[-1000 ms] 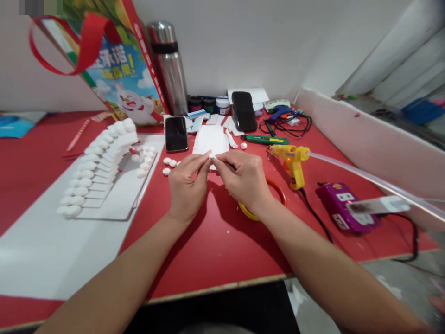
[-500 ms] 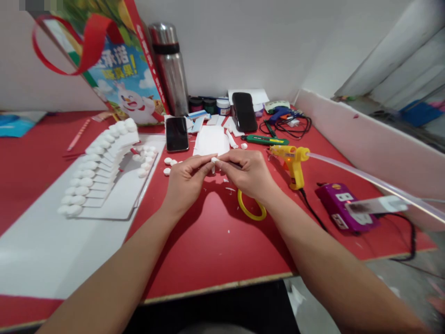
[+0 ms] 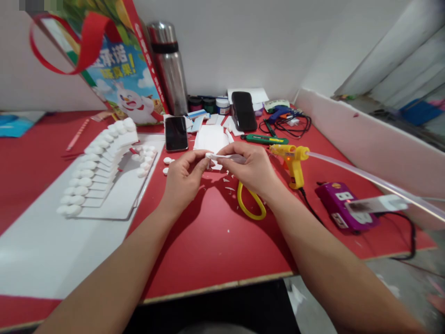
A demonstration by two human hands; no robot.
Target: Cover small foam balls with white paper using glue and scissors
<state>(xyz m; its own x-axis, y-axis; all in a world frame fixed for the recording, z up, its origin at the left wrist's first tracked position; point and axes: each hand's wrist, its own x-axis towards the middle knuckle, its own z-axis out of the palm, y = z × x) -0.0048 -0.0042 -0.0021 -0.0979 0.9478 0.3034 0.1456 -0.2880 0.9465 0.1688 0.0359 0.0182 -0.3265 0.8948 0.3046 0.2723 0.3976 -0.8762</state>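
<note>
Over the middle of the red table, my left hand (image 3: pixel 181 178) pinches a small white piece (image 3: pixel 208 156) between thumb and fingers. My right hand (image 3: pixel 253 168) is closed on a thin white strip (image 3: pixel 225 157), whose left end meets that piece; its exact material is unclear. Behind the fingers lies a white sheet (image 3: pixel 210 137) with scraps around it. Several white round pieces (image 3: pixel 167 160) rest just left of my left hand. Farther left stands a white curved stair model (image 3: pixel 107 169), edged with rows of white rounded pieces.
A yellow glue gun (image 3: pixel 294 160) stands right of my right hand, near a purple power strip (image 3: pixel 342 208). A yellow ring (image 3: pixel 251 211) lies below my right wrist. Behind are a green cutter (image 3: pixel 264 139), two phones (image 3: pixel 176 133), a steel flask (image 3: pixel 170 69) and a printed bag (image 3: pixel 128 79).
The white piece has shifted slightly left with my left hand. My right fingers have drawn back from it, and a white strip now shows between the hands.
</note>
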